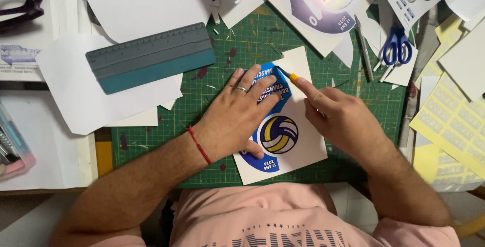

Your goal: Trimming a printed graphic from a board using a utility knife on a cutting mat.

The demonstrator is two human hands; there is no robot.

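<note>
Your left hand (237,115) spread flat, fingers pressing the blue volleyball sticker sheet (283,138) onto the green cutting mat (227,75), your right hand (341,118) closed around a yellow-tipped craft knife (289,75), blade at the sheet's upper edge, teal squeegee (151,57) upper left of the sheet, blue scissors (396,47) upper right.

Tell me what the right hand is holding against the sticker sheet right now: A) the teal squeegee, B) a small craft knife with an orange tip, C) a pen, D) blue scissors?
B: the right hand pinches a thin craft knife with an orange tip, its blade on the sticker sheet, while the scissors and squeegee lie untouched and the left hand presses the sheet flat.
</note>
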